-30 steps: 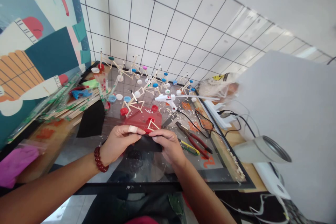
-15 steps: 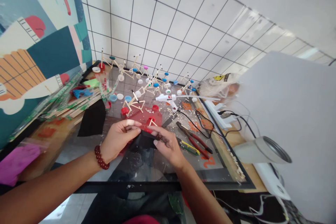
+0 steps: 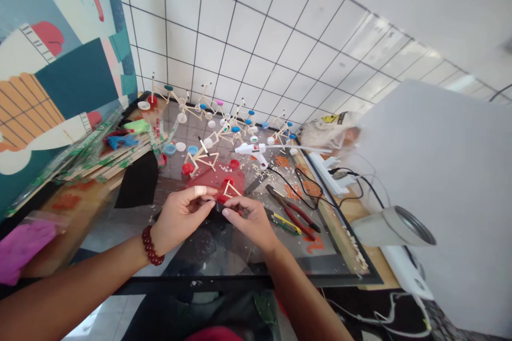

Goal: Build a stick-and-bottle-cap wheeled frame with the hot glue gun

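Observation:
My left hand [image 3: 188, 210] and my right hand [image 3: 250, 219] are close together over the near middle of the table. Both pinch a small piece of black sheet [image 3: 218, 212] between thumb and fingers. Just beyond the fingertips are a red bottle cap [image 3: 223, 199] and a small stick frame [image 3: 232, 188], partly hidden by my fingers. Whether the black piece touches that cap I cannot tell. A red sheet [image 3: 206, 178] lies under them. Farther back stands a stick figure [image 3: 205, 157] with bottle caps for wheels.
A white glue gun [image 3: 254, 152] lies in the middle, its cable running right. Pliers [image 3: 294, 210] and a yellow-green cutter [image 3: 283, 222] lie beside my right hand. A larger black sheet [image 3: 138, 181] and wrapped sticks [image 3: 108, 162] are at left. Several cap-and-stick figures stand along the wall.
The black piece, spread wide below my fingers before, now shows smaller between them. My right hand has shifted slightly left, its thumb closer to my left thumb. The view has moved slightly.

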Tool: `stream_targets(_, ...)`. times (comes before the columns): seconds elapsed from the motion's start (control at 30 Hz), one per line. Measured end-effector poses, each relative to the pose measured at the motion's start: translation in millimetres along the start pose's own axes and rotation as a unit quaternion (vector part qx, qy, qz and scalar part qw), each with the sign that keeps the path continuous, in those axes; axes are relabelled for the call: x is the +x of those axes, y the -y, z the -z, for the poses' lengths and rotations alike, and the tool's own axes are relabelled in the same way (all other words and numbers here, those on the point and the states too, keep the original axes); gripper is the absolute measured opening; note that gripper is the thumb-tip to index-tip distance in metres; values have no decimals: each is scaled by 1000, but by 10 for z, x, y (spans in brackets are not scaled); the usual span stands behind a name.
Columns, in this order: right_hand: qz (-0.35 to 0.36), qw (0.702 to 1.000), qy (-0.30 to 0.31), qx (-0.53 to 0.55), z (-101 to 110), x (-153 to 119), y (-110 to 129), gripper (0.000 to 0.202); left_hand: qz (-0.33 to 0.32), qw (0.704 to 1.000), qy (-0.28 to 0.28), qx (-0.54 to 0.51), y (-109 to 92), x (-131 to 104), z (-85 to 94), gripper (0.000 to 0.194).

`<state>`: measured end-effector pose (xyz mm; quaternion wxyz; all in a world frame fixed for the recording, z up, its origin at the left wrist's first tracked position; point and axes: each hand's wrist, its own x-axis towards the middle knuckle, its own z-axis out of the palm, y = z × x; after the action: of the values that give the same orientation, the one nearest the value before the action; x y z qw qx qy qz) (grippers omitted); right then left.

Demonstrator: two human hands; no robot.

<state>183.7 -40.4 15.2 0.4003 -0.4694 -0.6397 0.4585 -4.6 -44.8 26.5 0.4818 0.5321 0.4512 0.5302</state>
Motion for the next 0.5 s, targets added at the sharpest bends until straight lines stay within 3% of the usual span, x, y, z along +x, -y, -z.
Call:
stream_targets(0.27, 39, 998, -11, -56, 11, -3, -15, 30, 54, 996, 60, -49, 29, 8, -19, 38)
stream_targets(0.5, 73, 994, -19, -78, -32, -15, 32, 15, 78, 993, 56, -66, 91, 60, -9, 38)
